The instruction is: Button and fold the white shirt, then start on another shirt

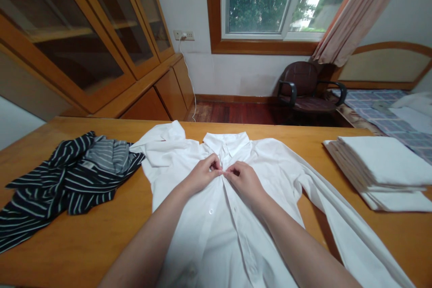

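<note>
A white button-up shirt [273, 166] lies face up on the wooden table [111, 238], its collar toward the far edge. My left hand [204, 173] and my right hand [243, 181] meet at the upper front, each pinching the shirt's front edges with thumb and finger. Whatever button lies between the fingertips is hidden. Below my hands the placket hangs apart, with a white button [211, 211] showing on one side. One sleeve stretches toward the near right corner; the other is bunched up at the far left.
A black-and-white striped garment [91, 180] lies crumpled on the left. On the right sits a stack of folded white cloths [381, 166]. Beyond the table are a glass-door cabinet [101, 45], an office chair [303, 85], a bed [381, 108] and a window [263, 0].
</note>
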Demonstrator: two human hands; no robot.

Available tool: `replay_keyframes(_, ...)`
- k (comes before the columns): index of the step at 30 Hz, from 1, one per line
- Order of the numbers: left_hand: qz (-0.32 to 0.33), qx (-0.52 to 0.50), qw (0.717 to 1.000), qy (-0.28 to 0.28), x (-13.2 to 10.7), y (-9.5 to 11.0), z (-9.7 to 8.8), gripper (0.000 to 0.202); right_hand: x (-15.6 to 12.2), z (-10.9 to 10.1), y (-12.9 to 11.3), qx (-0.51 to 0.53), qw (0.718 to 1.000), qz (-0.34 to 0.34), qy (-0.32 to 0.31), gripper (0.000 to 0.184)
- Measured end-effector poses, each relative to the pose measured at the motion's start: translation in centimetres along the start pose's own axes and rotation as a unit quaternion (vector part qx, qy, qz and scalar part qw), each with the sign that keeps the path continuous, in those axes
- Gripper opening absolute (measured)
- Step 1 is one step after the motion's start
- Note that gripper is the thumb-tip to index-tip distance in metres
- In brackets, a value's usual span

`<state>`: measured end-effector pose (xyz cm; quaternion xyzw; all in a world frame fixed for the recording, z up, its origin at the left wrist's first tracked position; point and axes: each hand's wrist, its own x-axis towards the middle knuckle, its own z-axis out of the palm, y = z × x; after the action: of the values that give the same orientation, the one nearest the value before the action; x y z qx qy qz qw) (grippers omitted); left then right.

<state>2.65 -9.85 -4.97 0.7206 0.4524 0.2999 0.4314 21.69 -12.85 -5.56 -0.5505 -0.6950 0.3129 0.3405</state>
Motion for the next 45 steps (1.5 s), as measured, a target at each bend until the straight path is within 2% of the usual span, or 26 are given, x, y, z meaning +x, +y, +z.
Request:
replay_keyframes(7, 0.005, 0.005, 1.0, -0.005, 0.1, -0.3, 0.1, 0.009, -0.2, -0.3, -0.3, -0.035, 0.999, -0.032, -0.02, 0.009)
replay_keyframes(17, 0.01, 0.007, 1.0, -0.017, -0.1, -0.1, 0.1, 0.019, -0.2, -0.2, -0.3, -0.041, 0.998, -0.034, -0.014, 0.01)
replay_keyframes(24, 0.043, 0.083, 0.996, -0.01, 0.0, 0.5, -0.3, 0.004, -0.2, -0.1, -0.1, -0.037, 0.999, -0.036, -0.013, 0.01)
replay_keyframes(35, 0.078, 0.165, 0.983, -0.039, 0.0, 0.7, -0.1, 0.012, -0.2, 0.0, 0.1, -0.05, 0.997, -0.051, -0.006, 0.012)
replay_keyframes(45, 0.082, 0.187, 0.978, -0.033, -0.1, 1.1, 0.0, 0.015, -0.2, 0.0, 0.2, -0.048, 0.997, -0.052, -0.007, 0.009)
